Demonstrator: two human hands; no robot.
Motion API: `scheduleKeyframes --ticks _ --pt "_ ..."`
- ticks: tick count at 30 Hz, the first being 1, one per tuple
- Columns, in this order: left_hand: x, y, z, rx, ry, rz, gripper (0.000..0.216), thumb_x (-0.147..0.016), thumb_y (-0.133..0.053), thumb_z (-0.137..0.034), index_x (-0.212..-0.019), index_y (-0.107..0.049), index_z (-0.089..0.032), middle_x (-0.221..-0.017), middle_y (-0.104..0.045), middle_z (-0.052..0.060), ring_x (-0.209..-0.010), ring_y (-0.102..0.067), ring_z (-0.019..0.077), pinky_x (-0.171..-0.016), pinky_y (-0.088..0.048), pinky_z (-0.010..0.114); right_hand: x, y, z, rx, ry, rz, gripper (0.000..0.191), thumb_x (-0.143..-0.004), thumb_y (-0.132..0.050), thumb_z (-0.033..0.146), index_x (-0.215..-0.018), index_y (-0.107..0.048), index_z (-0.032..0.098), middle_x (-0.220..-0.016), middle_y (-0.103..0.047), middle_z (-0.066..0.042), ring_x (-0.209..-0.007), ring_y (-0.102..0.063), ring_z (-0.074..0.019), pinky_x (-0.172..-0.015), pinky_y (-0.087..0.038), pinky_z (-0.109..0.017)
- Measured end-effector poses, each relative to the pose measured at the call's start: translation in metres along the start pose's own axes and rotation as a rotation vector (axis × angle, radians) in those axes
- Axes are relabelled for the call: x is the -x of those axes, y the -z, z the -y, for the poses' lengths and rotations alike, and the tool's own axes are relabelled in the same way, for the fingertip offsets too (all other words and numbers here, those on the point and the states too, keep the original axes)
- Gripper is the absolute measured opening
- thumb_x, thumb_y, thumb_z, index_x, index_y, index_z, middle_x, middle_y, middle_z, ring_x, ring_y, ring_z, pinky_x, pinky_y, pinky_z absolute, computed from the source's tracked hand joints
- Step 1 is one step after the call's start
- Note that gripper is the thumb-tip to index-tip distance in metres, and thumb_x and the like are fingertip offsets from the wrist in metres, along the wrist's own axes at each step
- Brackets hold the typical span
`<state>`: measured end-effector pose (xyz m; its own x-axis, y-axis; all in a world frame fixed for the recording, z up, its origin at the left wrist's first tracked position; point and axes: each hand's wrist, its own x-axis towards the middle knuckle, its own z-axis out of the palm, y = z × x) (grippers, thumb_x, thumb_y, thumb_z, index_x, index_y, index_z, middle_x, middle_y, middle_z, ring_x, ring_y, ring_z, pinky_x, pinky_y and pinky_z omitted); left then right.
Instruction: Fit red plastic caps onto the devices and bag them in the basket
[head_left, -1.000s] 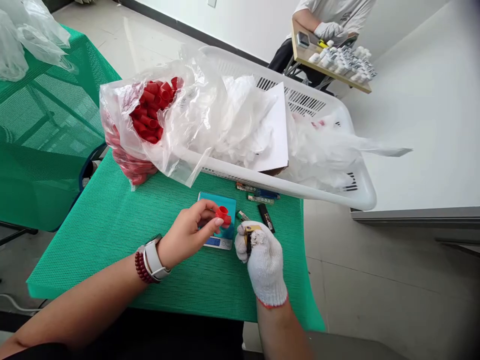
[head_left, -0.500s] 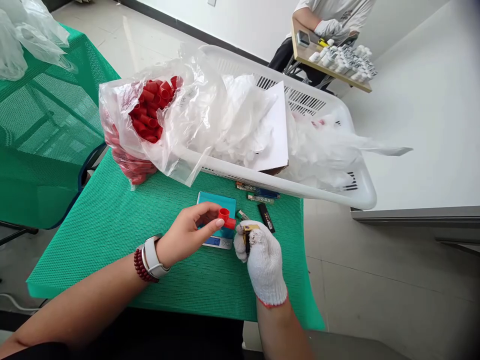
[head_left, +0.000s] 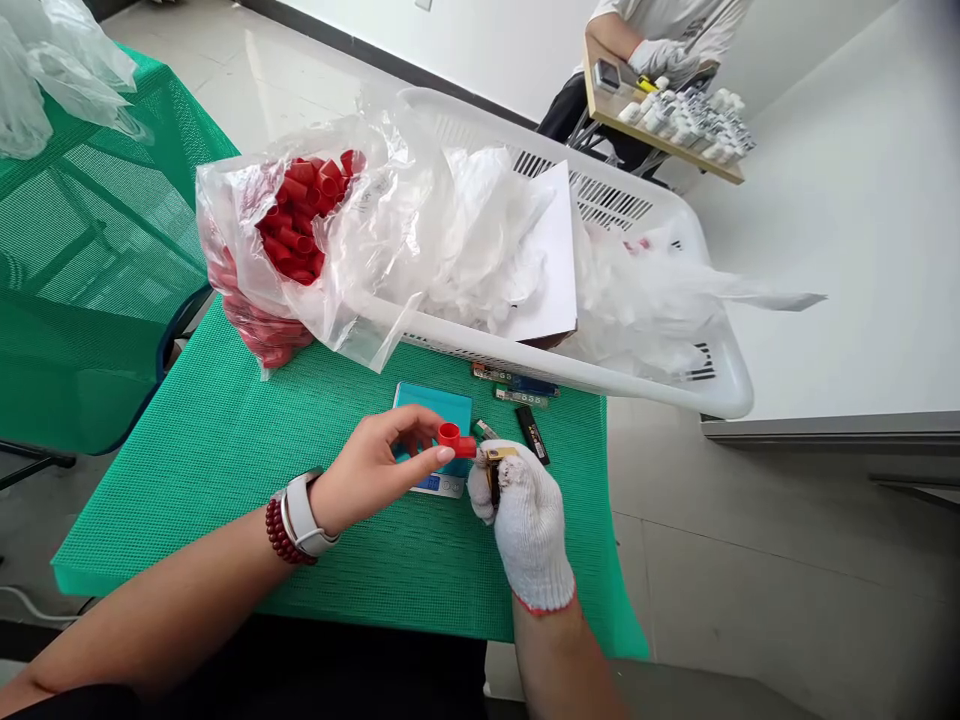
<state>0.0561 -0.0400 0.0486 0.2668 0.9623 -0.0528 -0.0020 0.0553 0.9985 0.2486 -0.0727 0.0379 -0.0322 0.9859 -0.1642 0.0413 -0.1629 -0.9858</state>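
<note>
Between the thumb and fingers of my bare left hand [head_left: 386, 455] is a red plastic pipe tee [head_left: 455, 440], one round opening facing up and one branch pointing right. My right hand [head_left: 525, 515], in a white knit glove, is closed around a small gold-and-black tool [head_left: 496, 462] whose working end I cannot make out. The tee's right branch lies close to the gloved fingers; whether it touches the tool is unclear. Beneath the left hand, a small blue-topped digital scale [head_left: 431, 397] is partly covered by the fingers.
Several slim labelled pieces [head_left: 521, 398] and a black flat pack [head_left: 532, 435] lie on the green mesh-covered table [head_left: 337, 580]. A clear bag of red fittings [head_left: 296, 220] leans by a white basket [head_left: 645, 385] holding plastic bags. Another person sits at a wooden table [head_left: 600, 100] behind.
The red tee has tilted and shifted slightly right toward the gloved hand, with my left fingers following. My right hand and its tool stay almost still.
</note>
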Motion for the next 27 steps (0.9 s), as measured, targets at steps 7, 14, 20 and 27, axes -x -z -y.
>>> scheduleKeyframes --ticks 7,14,20,27 --pt "-0.0027 0.002 0.0025 -0.131 -0.006 -0.118 0.025 -0.088 -0.067 -0.038 -0.097 -0.068 -0.015 -0.079 -0.067 0.003 -0.067 -0.057 0.0125 -0.061 -0.047 0.025 0.0015 -0.0028 0.0027 0.003 -0.045 0.044 0.035 -0.099 -0.046 0.049 -0.094 -0.061 0.017 -0.06 -0.051 0.003 -0.048 -0.039 -0.0072 -0.041 -0.031 -0.018" --pt "-0.0019 -0.0004 0.0007 -0.195 -0.073 -0.045 0.021 -0.09 -0.065 -0.036 -0.098 -0.07 -0.017 -0.074 -0.068 0.001 -0.064 -0.057 0.0121 -0.059 -0.046 0.023 -0.0012 -0.0027 0.0029 0.03 -0.053 -0.006 0.035 -0.099 -0.046 0.049 -0.094 -0.06 0.018 -0.059 -0.051 0.003 -0.047 -0.04 -0.0072 -0.04 -0.032 -0.018" --pt "-0.0029 0.0012 0.0017 -0.218 -0.068 -0.144 0.023 -0.091 -0.064 -0.036 -0.1 -0.07 -0.015 -0.076 -0.069 0.002 -0.066 -0.059 0.0125 -0.06 -0.047 0.023 -0.0001 -0.0004 -0.0015 0.059 -0.056 0.085 0.036 -0.1 -0.044 0.048 -0.095 -0.061 0.017 -0.061 -0.052 0.002 -0.05 -0.042 -0.0074 -0.041 -0.034 -0.018" --pt "-0.0008 -0.0005 0.0035 -0.234 -0.087 -0.076 0.02 -0.089 -0.067 -0.032 -0.101 -0.074 -0.017 -0.074 -0.072 0.001 -0.064 -0.059 0.0116 -0.06 -0.047 0.022 -0.0025 -0.0019 0.0018 0.053 -0.076 -0.006 0.035 -0.099 -0.047 0.05 -0.096 -0.06 0.017 -0.061 -0.052 0.003 -0.048 -0.04 -0.0075 -0.04 -0.032 -0.018"
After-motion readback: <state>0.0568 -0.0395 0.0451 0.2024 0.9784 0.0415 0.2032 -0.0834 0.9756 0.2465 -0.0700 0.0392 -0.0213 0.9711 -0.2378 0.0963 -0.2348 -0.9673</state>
